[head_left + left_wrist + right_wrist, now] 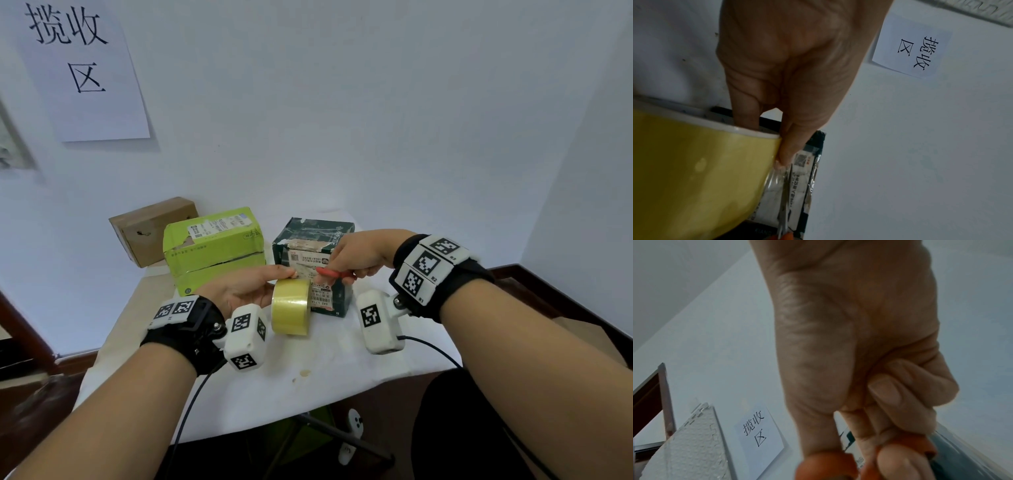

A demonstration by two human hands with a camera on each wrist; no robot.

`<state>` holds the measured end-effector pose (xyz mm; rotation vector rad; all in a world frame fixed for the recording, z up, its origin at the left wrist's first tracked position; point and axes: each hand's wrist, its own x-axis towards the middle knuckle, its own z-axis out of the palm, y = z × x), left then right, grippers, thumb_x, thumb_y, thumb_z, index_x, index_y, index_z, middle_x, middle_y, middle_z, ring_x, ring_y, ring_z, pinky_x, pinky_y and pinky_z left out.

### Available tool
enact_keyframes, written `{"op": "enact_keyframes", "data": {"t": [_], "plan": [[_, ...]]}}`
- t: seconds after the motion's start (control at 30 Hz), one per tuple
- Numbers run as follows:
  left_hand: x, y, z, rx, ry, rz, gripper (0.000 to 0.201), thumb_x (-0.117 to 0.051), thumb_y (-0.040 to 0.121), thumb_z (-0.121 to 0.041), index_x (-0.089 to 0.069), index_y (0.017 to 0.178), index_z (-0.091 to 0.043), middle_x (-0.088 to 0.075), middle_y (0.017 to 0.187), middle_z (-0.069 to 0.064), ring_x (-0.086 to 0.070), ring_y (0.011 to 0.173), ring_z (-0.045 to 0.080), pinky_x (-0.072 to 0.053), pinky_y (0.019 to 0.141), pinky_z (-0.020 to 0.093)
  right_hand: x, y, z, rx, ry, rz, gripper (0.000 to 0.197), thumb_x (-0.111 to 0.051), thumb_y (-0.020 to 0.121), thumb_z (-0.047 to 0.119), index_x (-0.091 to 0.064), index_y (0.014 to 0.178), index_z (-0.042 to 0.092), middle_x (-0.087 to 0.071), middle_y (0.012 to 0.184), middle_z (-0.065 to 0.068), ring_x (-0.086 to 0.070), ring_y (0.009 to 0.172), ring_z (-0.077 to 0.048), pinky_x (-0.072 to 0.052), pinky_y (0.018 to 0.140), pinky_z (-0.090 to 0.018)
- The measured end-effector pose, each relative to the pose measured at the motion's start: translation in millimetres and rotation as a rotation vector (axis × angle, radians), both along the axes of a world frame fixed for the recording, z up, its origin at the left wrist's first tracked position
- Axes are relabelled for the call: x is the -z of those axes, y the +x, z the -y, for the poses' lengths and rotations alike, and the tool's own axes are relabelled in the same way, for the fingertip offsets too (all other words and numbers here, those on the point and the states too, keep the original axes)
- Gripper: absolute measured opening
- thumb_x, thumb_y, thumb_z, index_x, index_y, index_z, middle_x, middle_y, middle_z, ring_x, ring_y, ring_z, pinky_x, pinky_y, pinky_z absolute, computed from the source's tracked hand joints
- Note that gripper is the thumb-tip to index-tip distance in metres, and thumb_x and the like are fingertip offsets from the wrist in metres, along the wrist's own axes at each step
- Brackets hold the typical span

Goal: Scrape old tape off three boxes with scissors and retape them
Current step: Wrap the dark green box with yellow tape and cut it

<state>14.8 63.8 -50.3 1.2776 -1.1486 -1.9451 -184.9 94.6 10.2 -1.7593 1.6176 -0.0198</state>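
Note:
A dark green box (310, 236) with a white shipping label stands mid-table. My left hand (251, 289) grips a yellow tape roll (291, 306) in front of it; a finger goes through the core and the thumb (786, 154) presses the clear tape strip (777, 177) at the roll's edge. My right hand (354, 255) grips the red-handled scissors (334, 273) by their handles (826, 467). The blades (785, 203) lie across the strip between roll and box. A lime green box (214, 248) and a brown cardboard box (152, 229) stand further left.
The white-covered table (257, 377) stands against a pale wall with a paper sign (82, 68). A brown floor border runs along the right. Under the table's near edge lie a dark stand and a white controller (354, 423). Cables hang from both wrist cameras.

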Motion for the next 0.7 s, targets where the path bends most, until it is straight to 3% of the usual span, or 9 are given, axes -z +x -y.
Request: {"op": "enact_keyframes", "data": {"t": [0.2, 0.43, 0.7], "plan": [[0.5, 0.8, 2.2, -0.026, 0.011, 0.009, 0.007, -0.064, 0.088, -0.01, -0.066, 0.091, -0.004, -0.07, 0.081, 0.012, -0.068, 0.061, 0.015, -0.056, 0.051, 0.022, -0.3, -2.1, 4.4, -0.075, -0.067, -0.085, 0.02, -0.069, 0.083, 0.04, -0.067, 0.075, 0.022, -0.053, 0.058, 0.005, -0.035, 0.051, -0.009, -0.027, 0.046, -0.019], [-0.1, 0.8, 5.4, -0.01, -0.002, 0.013, 0.01, -0.064, 0.086, -0.008, -0.066, 0.095, -0.003, -0.07, 0.083, 0.012, -0.068, 0.063, 0.015, -0.057, 0.053, 0.023, 1.4, 3.2, 7.0, -0.072, 0.049, -0.078, 0.027, -0.059, 0.088, 0.046, -0.062, 0.092, 0.019, -0.047, 0.06, 0.003, -0.027, 0.046, -0.009, -0.023, 0.044, -0.018], [-5.3, 0.9, 6.2, -0.029, 0.001, 0.001, 0.013, -0.061, 0.089, -0.006, -0.065, 0.101, -0.002, -0.069, 0.084, 0.013, -0.069, 0.062, 0.015, -0.057, 0.052, 0.022, 0.0, 8.3, 9.9, -0.088, -0.041, -0.051, 0.03, -0.066, 0.083, 0.046, -0.07, 0.089, 0.017, -0.05, 0.056, 0.006, -0.03, 0.044, -0.008, -0.024, 0.045, -0.018]]}}
